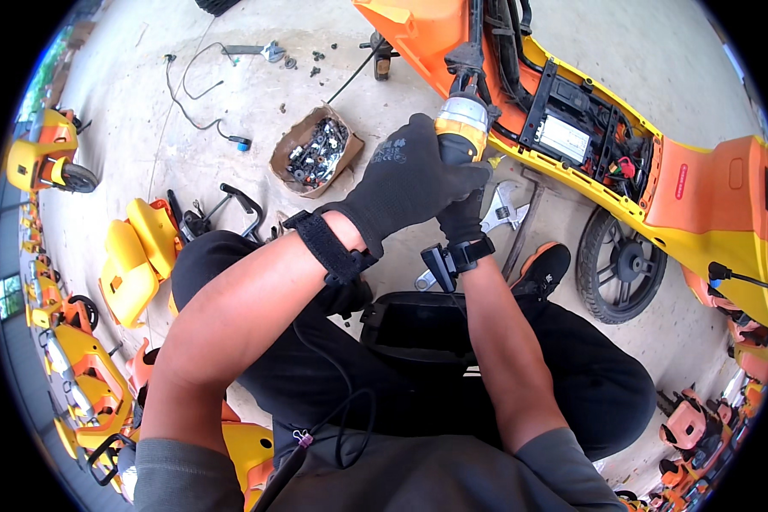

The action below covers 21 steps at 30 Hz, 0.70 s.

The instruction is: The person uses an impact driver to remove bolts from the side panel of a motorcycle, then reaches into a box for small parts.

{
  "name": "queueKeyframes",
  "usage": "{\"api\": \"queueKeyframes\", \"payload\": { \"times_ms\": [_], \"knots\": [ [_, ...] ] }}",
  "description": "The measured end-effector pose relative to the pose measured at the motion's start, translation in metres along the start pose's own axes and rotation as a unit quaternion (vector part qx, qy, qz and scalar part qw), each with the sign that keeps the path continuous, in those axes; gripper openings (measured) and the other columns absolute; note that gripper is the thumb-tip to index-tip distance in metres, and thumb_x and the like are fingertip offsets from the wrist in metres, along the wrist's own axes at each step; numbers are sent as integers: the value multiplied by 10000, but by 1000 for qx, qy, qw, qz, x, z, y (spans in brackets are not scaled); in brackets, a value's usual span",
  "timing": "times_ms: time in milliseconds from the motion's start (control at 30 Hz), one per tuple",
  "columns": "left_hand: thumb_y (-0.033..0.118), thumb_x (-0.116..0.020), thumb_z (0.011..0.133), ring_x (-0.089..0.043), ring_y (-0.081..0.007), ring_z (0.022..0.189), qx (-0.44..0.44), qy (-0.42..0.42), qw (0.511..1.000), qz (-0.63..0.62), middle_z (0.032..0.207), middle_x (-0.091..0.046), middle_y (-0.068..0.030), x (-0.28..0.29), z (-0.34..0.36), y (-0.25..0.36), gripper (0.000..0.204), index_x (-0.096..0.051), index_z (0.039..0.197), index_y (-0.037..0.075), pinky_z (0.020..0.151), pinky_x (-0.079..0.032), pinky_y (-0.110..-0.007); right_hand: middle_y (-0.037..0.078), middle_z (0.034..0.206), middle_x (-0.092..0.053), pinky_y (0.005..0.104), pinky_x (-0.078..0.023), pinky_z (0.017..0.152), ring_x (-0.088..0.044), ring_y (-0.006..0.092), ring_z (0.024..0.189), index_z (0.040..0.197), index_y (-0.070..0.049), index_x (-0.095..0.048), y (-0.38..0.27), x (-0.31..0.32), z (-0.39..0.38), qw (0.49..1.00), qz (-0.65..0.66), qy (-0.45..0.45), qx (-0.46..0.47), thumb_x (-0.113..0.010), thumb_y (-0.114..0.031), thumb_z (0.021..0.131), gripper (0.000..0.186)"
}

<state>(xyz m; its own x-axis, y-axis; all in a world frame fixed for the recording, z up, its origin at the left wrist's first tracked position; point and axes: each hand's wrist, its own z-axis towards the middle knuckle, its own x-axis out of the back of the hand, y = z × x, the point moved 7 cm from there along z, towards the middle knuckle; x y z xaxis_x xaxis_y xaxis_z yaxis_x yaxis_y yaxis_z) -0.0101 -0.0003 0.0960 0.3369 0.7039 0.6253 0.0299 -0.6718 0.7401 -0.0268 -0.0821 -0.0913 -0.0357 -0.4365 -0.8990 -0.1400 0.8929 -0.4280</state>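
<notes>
The driver (463, 135), yellow and silver, is clasped by the gloved left hand (411, 177) and held at that hand's upper right side, its nose turned away from the body, toward the fork (467, 58); whether they touch cannot be told. The right hand (462, 218), also gloved, is brought in close under the left and mostly covered by it, so its grip cannot be told. The scooter (701, 179), orange and yellow, is seen beyond and to the right of both hands, its bay (563, 138) uncovered and wiring exposed. A black wheel (623, 266) is set to the right of the right hand, well apart. A wrench (505, 207) is laid on the floor just right of the right hand, beside a thin bar (520, 229). Left of the left hand, a carton (350, 154) is filled with small parts (317, 155); farther left, yellow panels (130, 269) are stacked. A black tub (408, 346) is placed below the right hand, between the legs.
</notes>
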Motion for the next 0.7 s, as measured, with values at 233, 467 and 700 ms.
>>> {"api": "queueKeyframes", "payload": {
  "times_ms": [233,467,700],
  "knots": [
    [481,-807,788,-656,-195,750,22,-2,1000,-14,860,-661,-160,0,2,-14,667,-578,1066,-81,656,-531,-332,143,1260,-565,391,-571,919,-630,266,1098,1378,-58,-421,-2,-12,0,991,97,94,-21,-397,-432,1060,491],
    [446,-776,829,-647,-183,748,2,-1,1000,-21,876,-655,-158,-3,5,-22,610,-596,1080,-79,651,-528,-320,139,1175,-619,400,-583,894,-660,256,1033,1335,-48,-466,-27,-36,6,999,12,41,12,-375,-452,1066,493],
    [458,-785,793,-670,-255,801,28,-28,998,-40,901,-661,-207,-5,7,-18,679,-556,1084,-111,690,-546,-352,143,1173,-624,393,-586,878,-671,251,1005,1333,-39,-466,-25,-33,8,998,49,50,3,-371,-475,1062,523]
  ]
}}
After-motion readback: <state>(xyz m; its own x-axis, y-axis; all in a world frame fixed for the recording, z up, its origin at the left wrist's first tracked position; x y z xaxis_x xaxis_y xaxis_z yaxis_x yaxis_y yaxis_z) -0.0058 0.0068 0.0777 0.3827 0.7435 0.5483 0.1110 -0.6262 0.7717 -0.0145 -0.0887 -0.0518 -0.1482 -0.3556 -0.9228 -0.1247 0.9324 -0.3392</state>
